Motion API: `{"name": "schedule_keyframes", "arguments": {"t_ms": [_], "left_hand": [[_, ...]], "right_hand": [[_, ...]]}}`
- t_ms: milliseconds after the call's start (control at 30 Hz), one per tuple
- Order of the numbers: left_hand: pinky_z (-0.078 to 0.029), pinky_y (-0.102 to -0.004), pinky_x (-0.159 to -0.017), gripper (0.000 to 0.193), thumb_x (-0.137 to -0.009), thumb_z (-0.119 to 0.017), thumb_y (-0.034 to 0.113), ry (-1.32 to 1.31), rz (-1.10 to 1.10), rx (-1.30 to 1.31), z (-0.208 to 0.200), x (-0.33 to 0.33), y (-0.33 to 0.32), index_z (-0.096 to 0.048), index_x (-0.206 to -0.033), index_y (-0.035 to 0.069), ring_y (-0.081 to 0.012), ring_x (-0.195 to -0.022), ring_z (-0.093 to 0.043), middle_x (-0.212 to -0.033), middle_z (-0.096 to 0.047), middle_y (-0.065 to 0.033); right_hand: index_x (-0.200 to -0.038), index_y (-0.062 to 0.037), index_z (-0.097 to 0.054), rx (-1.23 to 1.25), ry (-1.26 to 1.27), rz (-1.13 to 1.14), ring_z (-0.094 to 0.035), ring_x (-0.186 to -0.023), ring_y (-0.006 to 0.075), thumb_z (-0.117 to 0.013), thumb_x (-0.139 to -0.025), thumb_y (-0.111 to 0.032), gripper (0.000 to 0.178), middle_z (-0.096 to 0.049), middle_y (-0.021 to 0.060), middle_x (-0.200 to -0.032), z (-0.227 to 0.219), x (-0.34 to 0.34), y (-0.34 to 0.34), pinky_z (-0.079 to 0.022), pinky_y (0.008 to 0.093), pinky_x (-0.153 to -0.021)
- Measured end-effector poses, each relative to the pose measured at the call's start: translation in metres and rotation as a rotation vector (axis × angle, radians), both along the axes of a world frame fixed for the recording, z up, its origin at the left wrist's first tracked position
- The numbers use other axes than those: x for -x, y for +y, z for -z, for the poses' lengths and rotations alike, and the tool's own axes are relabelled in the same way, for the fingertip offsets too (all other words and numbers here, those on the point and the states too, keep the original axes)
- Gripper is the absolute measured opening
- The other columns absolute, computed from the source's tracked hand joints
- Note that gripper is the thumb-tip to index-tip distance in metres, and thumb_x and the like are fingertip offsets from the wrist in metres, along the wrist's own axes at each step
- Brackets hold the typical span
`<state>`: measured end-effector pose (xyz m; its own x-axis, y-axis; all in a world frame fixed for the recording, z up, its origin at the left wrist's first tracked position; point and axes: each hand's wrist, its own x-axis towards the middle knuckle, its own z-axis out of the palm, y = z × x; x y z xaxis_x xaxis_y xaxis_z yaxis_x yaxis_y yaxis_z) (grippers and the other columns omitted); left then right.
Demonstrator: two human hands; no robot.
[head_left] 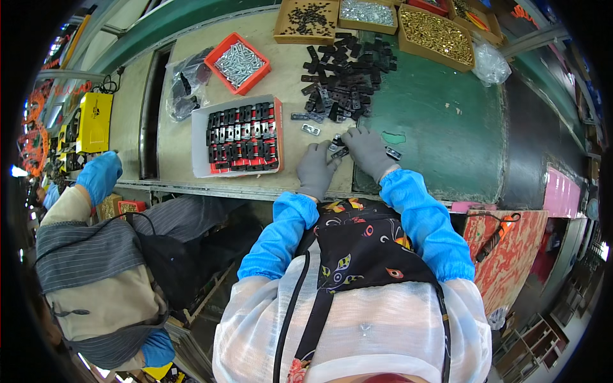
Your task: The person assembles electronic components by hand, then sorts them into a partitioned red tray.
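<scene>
My left hand (315,168) and my right hand (368,151), both in grey gloves, meet near the front edge of the workbench. Their fingers close around small black-and-silver metal parts (339,152), partly hidden by the gloves. Just right of my right hand lies another such part (393,153). A silver plate with slots (311,129) rests above my left hand. Beyond the hands spreads a loose pile of small black parts (348,73). To the left, a white box (200,143) holds rows of black-and-silver assemblies (242,135) over red material.
A red bin of silver screws (237,64) stands behind the white box, beside a clear plastic bag (186,86). Along the back sit cardboard trays of black screws (308,18), silver pieces (368,11) and brass pieces (436,37). A co-worker's blue sleeve (100,177) is at left.
</scene>
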<state>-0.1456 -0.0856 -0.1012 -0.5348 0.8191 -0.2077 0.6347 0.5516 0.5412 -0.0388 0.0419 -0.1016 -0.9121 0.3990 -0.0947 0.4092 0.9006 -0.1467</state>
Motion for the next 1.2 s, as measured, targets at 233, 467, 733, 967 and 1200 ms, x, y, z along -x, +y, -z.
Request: {"name": "schedule_keyframes", "arguments": {"t_ms": [233,467,733,967,1200], "left_hand": [[-0.048,-0.0396,-0.078,0.048,-0.075,-0.072,0.029,-0.045,-0.084,-0.038,0.007,-0.003,-0.010,-0.055,-0.118,0.015,-0.0297,-0.095,-0.059,-0.106,-0.056,-0.0102],[-0.049,-0.0385,-0.076,0.039,-0.075,-0.072,0.026,-0.065,-0.072,-0.016,0.010,0.004,-0.010,-0.060,-0.108,0.013,-0.0291,-0.092,-0.059,-0.102,-0.058,-0.0097],[-0.049,-0.0373,-0.073,0.027,-0.075,-0.072,0.028,-0.096,-0.036,0.021,0.006,0.007,-0.012,-0.065,-0.096,0.013,-0.0261,-0.087,-0.061,-0.097,-0.059,-0.0071],[-0.049,-0.0365,-0.074,0.030,-0.076,-0.072,0.029,-0.116,-0.089,-0.021,0.009,0.007,-0.015,-0.064,-0.099,0.013,-0.0255,-0.087,-0.061,-0.098,-0.059,-0.0067],[-0.049,-0.0374,-0.075,0.036,-0.074,-0.074,0.030,-0.089,-0.060,0.028,0.011,0.007,-0.014,-0.063,-0.104,0.014,-0.0258,-0.089,-0.060,-0.102,-0.058,-0.0068]], "right_hand": [[-0.103,-0.0129,-0.057,0.153,0.120,0.064,-0.055,-0.094,0.0273,-0.063,-0.074,-0.013,0.029,-0.057,0.0067,-0.092,0.006,-0.002,0.009,-0.044,0.0388,-0.078],[-0.098,-0.0150,-0.062,0.173,0.225,0.034,-0.056,-0.091,0.0251,-0.064,-0.076,-0.016,0.022,-0.058,0.0052,-0.091,0.014,-0.009,0.010,-0.044,0.0385,-0.074],[-0.100,-0.0143,-0.061,0.216,0.341,0.147,-0.056,-0.089,0.0258,-0.064,-0.076,-0.014,0.024,-0.058,0.0051,-0.089,0.011,-0.024,-0.006,-0.044,0.0384,-0.075],[-0.098,-0.0136,-0.057,0.115,0.271,-0.157,-0.055,-0.095,0.0257,-0.055,-0.077,-0.012,0.022,-0.055,0.0066,-0.100,0.009,0.011,0.006,-0.045,0.0361,-0.080],[-0.097,-0.0125,-0.056,0.021,0.284,-0.396,-0.053,-0.102,0.0241,-0.054,-0.077,-0.013,0.020,-0.054,0.0059,-0.109,0.030,0.014,0.020,-0.043,0.0352,-0.085]]}}
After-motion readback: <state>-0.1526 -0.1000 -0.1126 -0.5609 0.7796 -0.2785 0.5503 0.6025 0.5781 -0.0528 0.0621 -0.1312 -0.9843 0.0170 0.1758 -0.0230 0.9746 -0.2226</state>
